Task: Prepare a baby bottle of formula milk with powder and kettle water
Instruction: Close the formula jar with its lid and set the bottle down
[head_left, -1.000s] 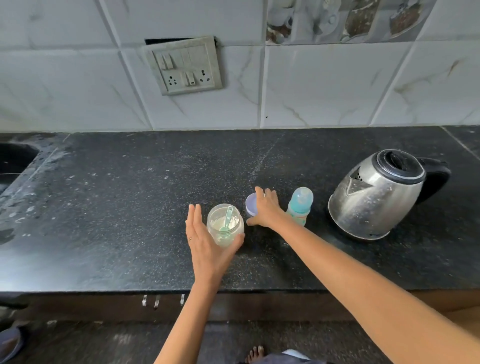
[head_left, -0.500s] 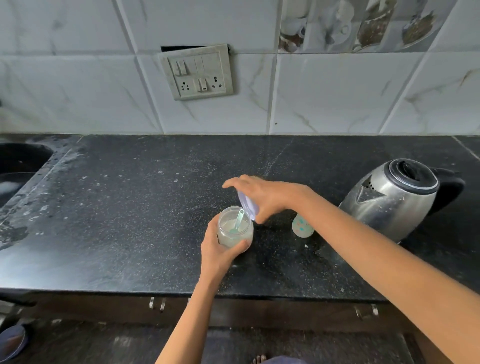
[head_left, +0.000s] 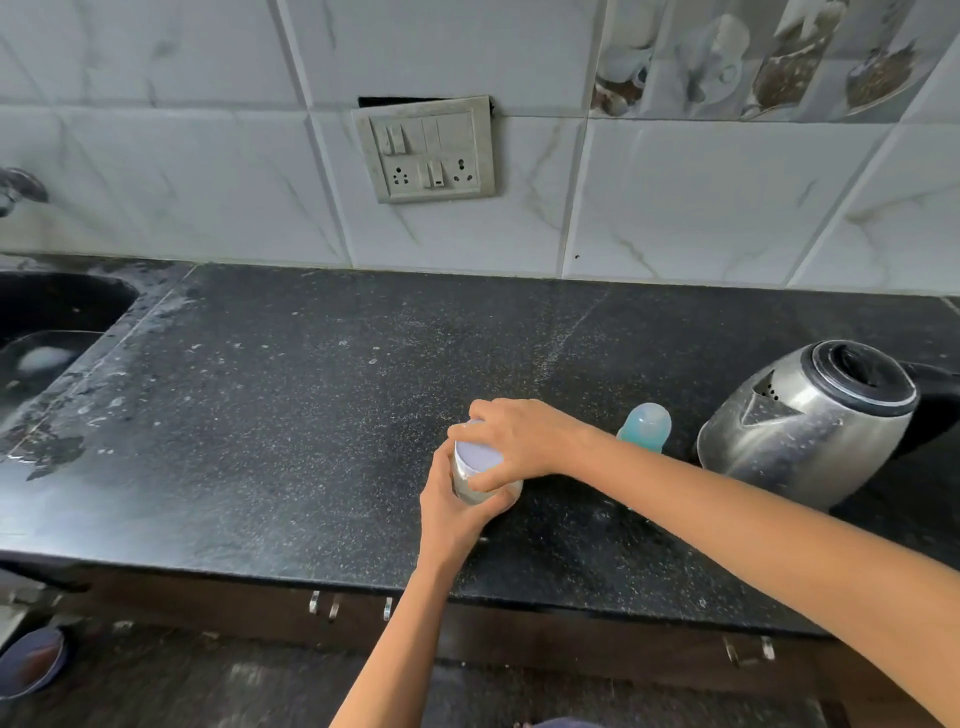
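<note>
A clear powder jar (head_left: 470, 491) stands on the black counter (head_left: 291, 441) near its front edge. My left hand (head_left: 452, 512) wraps around the jar's body from the near side. A pale lilac lid (head_left: 478, 453) sits on top of the jar, and my right hand (head_left: 519, 441) grips the lid from above. The scoop inside the jar is hidden. A baby bottle (head_left: 645, 427) with a turquoise cap stands just right of my right wrist. A steel kettle (head_left: 810, 421) with a black lid and handle stands at the far right.
A black sink (head_left: 47, 332) is sunk into the counter at the far left, with a tap (head_left: 18, 189) above it. A switch and socket plate (head_left: 426, 150) hangs on the tiled wall. Drawer handles (head_left: 324, 605) sit below the counter's front edge.
My right hand picked the lilac lid up from the counter beside the bottle, carried it left and set it on the jar. My left hand closed around the jar.
</note>
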